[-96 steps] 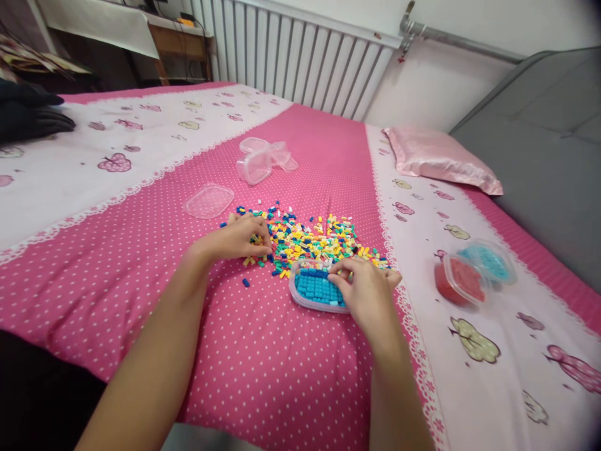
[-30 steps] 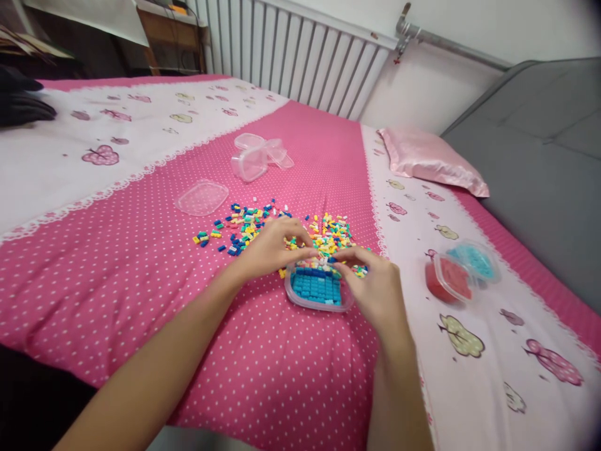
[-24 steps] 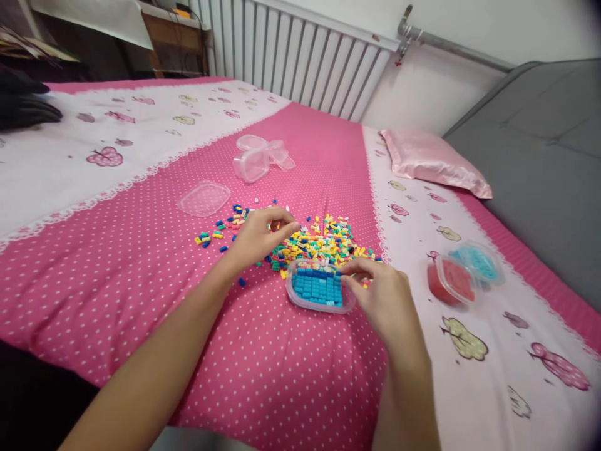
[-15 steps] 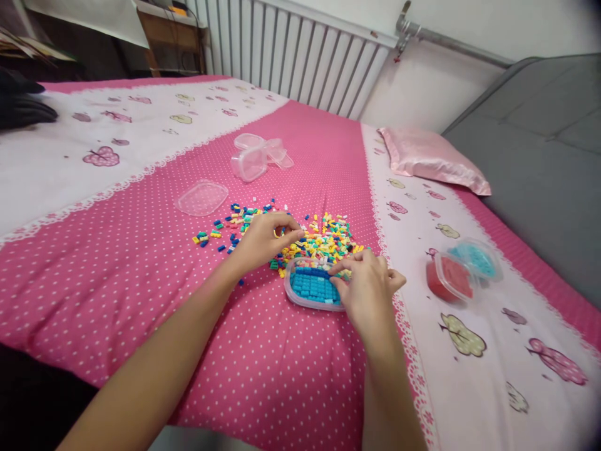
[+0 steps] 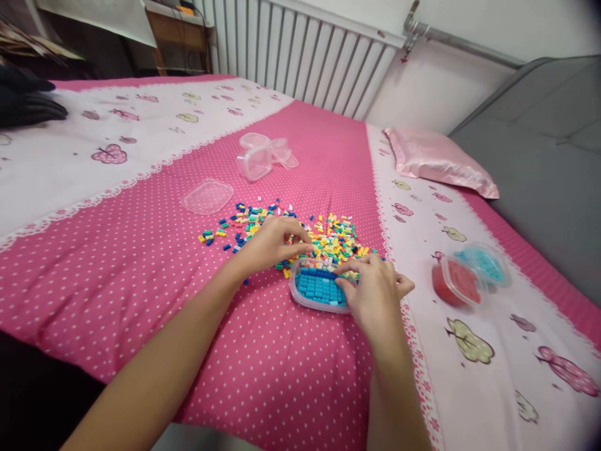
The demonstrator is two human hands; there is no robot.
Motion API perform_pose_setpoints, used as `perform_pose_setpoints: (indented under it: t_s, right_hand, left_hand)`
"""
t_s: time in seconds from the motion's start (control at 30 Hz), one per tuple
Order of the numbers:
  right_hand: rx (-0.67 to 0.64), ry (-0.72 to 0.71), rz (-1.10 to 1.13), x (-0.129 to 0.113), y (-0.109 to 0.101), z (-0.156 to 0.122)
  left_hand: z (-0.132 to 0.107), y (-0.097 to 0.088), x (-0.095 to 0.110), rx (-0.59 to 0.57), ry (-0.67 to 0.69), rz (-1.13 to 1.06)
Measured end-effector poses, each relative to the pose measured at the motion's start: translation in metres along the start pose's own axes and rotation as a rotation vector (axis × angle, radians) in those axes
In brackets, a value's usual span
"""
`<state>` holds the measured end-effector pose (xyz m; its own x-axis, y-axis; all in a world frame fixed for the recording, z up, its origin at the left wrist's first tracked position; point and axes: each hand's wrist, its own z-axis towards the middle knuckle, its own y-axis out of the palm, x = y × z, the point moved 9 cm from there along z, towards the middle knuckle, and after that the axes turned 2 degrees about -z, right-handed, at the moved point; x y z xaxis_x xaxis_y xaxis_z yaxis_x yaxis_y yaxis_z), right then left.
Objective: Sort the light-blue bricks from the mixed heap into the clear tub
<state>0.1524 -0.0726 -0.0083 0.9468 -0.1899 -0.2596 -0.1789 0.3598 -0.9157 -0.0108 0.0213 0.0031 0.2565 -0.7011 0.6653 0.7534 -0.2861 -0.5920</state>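
Note:
A small clear plastic container (image 5: 321, 307) sits on the bed, with rows of blue toy bricks (image 5: 319, 288) packed inside. My right hand (image 5: 375, 285) reaches over its right end; thumb and forefinger are pinched at the upper row of bricks, and anything between them is too small to make out. Loose, many-coloured toy bricks (image 5: 335, 235) lie in a spread pile just behind the container. Over the pile's near side is my left hand (image 5: 277, 241), its thumb and forefinger closed together near the container's far left rim. What those fingertips hold is hidden.
A clear lid (image 5: 208, 196) and some clear containers (image 5: 256, 164) lie farther back on the bedspread. To the right are a container of red pieces (image 5: 455, 283) and one of light-blue pieces (image 5: 483, 263). A pink pillow (image 5: 441, 163) rests by the grey headboard (image 5: 530, 131).
My left hand has come slightly down toward the container, its thumb and forefinger closer together. My right hand stays at the blue bricks. The whole view has shifted a little.

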Motion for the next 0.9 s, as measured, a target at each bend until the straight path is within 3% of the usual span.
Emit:
perform_pose_setpoints:
  t_s: [0.23, 0.37, 0.47, 0.6, 0.67, 0.9]
  right_hand:
    - [0.033, -0.022, 0.085, 0.0, 0.005, 0.0]
    - [0.039, -0.027, 0.215, 0.005, 0.001, 0.004]
    - [0.037, -0.027, 0.347, 0.011, -0.007, 0.01]
    - [0.113, 0.013, 0.493, 0.022, -0.014, 0.018]
    - [0.143, 0.027, 0.552, 0.023, -0.011, 0.02]
    - [0.174, -0.023, 0.672, 0.014, -0.005, 0.022]
  left_hand:
    - [-0.004, -0.032, -0.015, 0.183, -0.147, 0.011]
    - [-0.007, -0.044, -0.021, 0.217, -0.164, 0.064]
    - [-0.008, -0.04, -0.024, 0.1, -0.162, 0.198]
    - [-0.014, -0.009, -0.022, -0.266, -0.096, 0.351]
    - [-0.018, 0.002, -0.022, -0.37, -0.089, 0.397]
    - [-0.021, 0.007, -0.032, -0.427, -0.172, 0.499]
